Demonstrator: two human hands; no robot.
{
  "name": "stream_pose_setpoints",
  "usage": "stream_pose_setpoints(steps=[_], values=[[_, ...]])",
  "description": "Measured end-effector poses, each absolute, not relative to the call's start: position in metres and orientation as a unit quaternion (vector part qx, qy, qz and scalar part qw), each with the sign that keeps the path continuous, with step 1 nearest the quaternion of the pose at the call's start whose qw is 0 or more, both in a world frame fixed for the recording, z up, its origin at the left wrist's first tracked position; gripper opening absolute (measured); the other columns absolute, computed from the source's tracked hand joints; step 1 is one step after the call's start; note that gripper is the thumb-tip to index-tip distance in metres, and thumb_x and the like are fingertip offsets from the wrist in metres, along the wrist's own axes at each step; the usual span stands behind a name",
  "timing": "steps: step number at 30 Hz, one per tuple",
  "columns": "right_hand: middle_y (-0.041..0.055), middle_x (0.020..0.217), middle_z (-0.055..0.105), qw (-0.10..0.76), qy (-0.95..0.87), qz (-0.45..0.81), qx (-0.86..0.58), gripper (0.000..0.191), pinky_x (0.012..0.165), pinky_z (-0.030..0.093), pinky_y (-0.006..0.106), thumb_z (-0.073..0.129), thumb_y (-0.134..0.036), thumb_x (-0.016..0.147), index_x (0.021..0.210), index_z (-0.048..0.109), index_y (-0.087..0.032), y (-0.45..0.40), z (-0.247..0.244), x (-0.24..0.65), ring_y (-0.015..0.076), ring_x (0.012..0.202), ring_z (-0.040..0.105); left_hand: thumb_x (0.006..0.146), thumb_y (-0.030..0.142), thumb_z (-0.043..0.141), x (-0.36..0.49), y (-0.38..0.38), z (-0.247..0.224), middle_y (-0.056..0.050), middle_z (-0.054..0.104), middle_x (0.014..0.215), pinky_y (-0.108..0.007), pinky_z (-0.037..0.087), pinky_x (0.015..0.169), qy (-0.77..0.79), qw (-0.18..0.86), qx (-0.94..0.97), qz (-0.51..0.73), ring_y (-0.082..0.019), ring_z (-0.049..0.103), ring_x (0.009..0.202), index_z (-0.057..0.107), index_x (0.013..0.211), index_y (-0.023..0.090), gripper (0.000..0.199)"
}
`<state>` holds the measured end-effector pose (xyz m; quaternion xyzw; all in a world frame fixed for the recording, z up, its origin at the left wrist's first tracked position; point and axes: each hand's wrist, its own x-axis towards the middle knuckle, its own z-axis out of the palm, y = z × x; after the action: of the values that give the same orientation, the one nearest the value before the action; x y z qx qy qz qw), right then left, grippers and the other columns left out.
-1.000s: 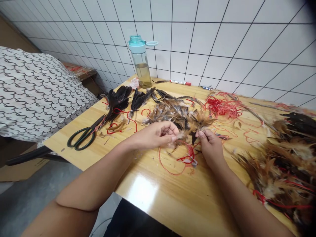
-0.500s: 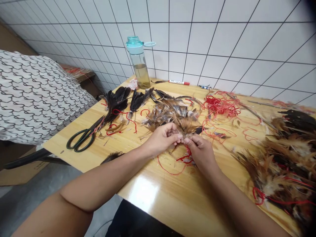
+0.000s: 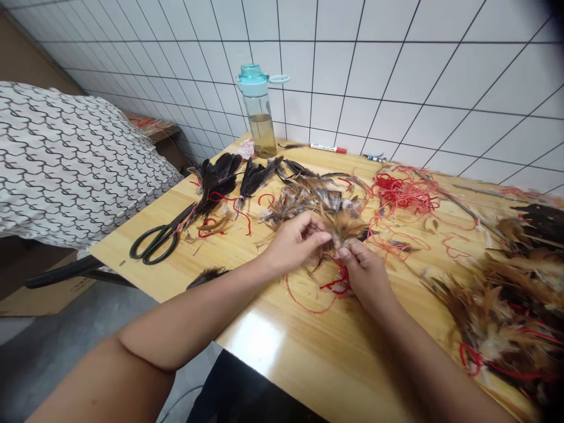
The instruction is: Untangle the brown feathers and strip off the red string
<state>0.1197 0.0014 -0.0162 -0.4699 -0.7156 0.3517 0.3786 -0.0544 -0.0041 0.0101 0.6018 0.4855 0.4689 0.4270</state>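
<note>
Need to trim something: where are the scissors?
In the head view, black-handled scissors lie at the wooden table's left edge, beside the black feathers.

A clear bottle (image 3: 257, 120) with a teal lid, partly filled with yellowish liquid, stands at the back of the worktop (image 3: 282, 358) against the white tiled wall (image 3: 352, 64). A crumpled tissue (image 3: 247, 150) lies at its base, and a red-capped marker (image 3: 325, 148) lies to its right. Black-handled scissors (image 3: 152, 245) rest near the worktop's left edge. Beyond that edge are a patterned cloth (image 3: 66, 164) and, lower down, cardboard (image 3: 44, 302) on the grey floor (image 3: 74, 335).
</note>
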Motion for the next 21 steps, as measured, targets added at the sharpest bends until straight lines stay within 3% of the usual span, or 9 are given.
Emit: stream_pose_setpoints(steps=[3, 6, 11, 14, 16, 21], values=[[-0.0006, 0.064, 0.052, 0.396, -0.667, 0.355, -0.521, 0.024, 0.062, 0.038, 0.028, 0.046, -0.034, 0.084, 0.066, 0.053, -0.020, 0.005, -0.017, 0.125, 0.0156, 0.063, 0.048, 0.080, 0.025, 0.059, -0.071, 0.005, 0.017, 0.001, 0.055, 0.075, -0.021, 0.040, 0.063, 0.505, 0.359, 0.617, 0.485, -0.009, 0.049, 0.067, 0.054, 0.084, 0.015, 0.011], [-0.0023, 0.060, 0.047, 0.413, -0.632, 0.360, -0.549, 0.025, 0.060, 0.036, 0.028, 0.046, -0.039, 0.085, 0.071, 0.055, -0.020, 0.011, -0.020, 0.131, 0.0149, 0.059, 0.044, 0.080, 0.018, 0.057, -0.083, 0.009, 0.019, 0.001, 0.055, 0.072, -0.021, 0.039, 0.062, 0.511, 0.287, 0.708, 0.393, -0.009, 0.049, 0.065, 0.057, 0.078, 0.015, 0.003], [-0.0015, 0.060, 0.048, 0.431, -0.647, 0.301, -0.553, 0.026, 0.063, 0.037, 0.029, 0.046, -0.039, 0.084, 0.071, 0.057, -0.020, 0.019, -0.025, 0.137, 0.0158, 0.061, 0.046, 0.085, 0.011, 0.049, -0.080, 0.007, 0.009, -0.005, 0.061, 0.088, -0.027, 0.042, 0.079, 0.463, 0.140, 0.838, 0.253, -0.015, 0.054, 0.087, 0.066, 0.092, 0.018, 0.020], [-0.0014, 0.058, 0.048, 0.421, -0.667, 0.282, -0.547, 0.026, 0.063, 0.037, 0.029, 0.045, -0.037, 0.084, 0.069, 0.056, -0.020, 0.021, -0.026, 0.138, 0.0159, 0.060, 0.046, 0.087, 0.013, 0.046, -0.073, 0.006, 0.000, -0.006, 0.059, 0.090, -0.029, 0.042, 0.080, 0.457, 0.100, 0.862, 0.194, -0.017, 0.052, 0.088, 0.067, 0.100, 0.021, 0.025], [-0.0010, 0.059, 0.049, 0.416, -0.674, 0.275, -0.546, 0.025, 0.062, 0.037, 0.029, 0.044, -0.036, 0.084, 0.069, 0.056, -0.020, 0.021, -0.027, 0.138, 0.0161, 0.060, 0.046, 0.087, 0.012, 0.046, -0.072, 0.007, -0.003, -0.006, 0.057, 0.088, -0.029, 0.041, 0.077, 0.457, 0.083, 0.869, 0.173, -0.017, 0.050, 0.086, 0.066, 0.095, 0.020, 0.024], [0.0008, 0.062, 0.051, 0.406, -0.694, 0.265, -0.532, 0.024, 0.063, 0.037, 0.030, 0.043, -0.035, 0.084, 0.068, 0.054, -0.021, 0.022, -0.027, 0.138, 0.0169, 0.062, 0.048, 0.085, 0.013, 0.049, -0.079, 0.011, 0.006, -0.006, 0.056, 0.088, -0.028, 0.040, 0.076, 0.481, 0.113, 0.819, 0.291, -0.016, 0.050, 0.086, 0.060, 0.081, 0.016, 0.013]])
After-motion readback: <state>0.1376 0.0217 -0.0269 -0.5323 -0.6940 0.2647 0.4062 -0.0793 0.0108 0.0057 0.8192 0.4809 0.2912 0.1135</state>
